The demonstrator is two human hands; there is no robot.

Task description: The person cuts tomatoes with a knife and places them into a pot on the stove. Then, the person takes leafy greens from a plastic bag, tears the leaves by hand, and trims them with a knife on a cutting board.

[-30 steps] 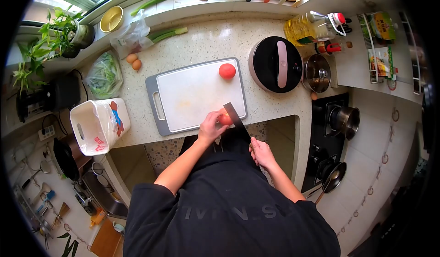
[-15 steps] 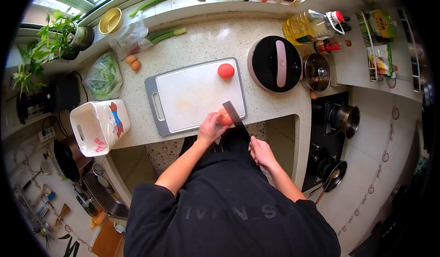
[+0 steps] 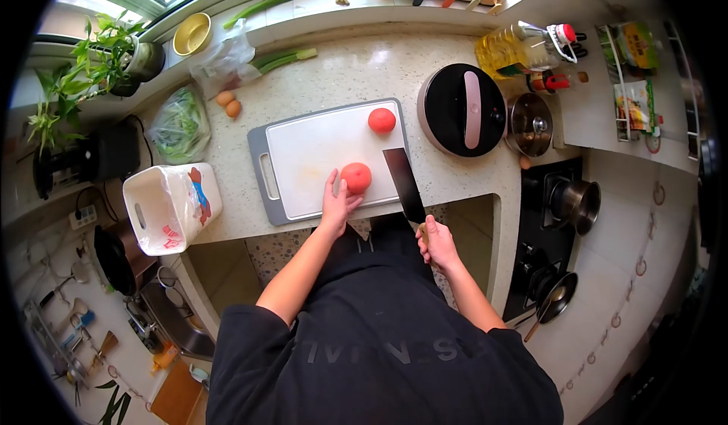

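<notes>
A white cutting board with a grey rim (image 3: 303, 148) lies on the counter. One red tomato (image 3: 356, 177) rests near the board's front edge, and my left hand (image 3: 339, 202) is beside it, fingers apart, fingertips at its left and lower side. Another red tomato (image 3: 381, 120) sits at the board's upper right corner. My right hand (image 3: 437, 242) is wrapped round the handle of a wide-bladed knife (image 3: 406, 186). The blade points away from me over the board's right edge, to the right of the nearer tomato and apart from it.
Right of the board stand a black round cooker (image 3: 447, 114), a lidded pot (image 3: 529, 125) and an oil bottle (image 3: 500, 52). A stove (image 3: 535, 224) holds two pans. On the left are a white bin (image 3: 159, 205), bagged greens (image 3: 180, 125) and two eggs (image 3: 229, 103).
The knife blade has come away from the nearer tomato, to the right. That tomato now lies further up and left on the board, and my left hand's fingers have spread beside it.
</notes>
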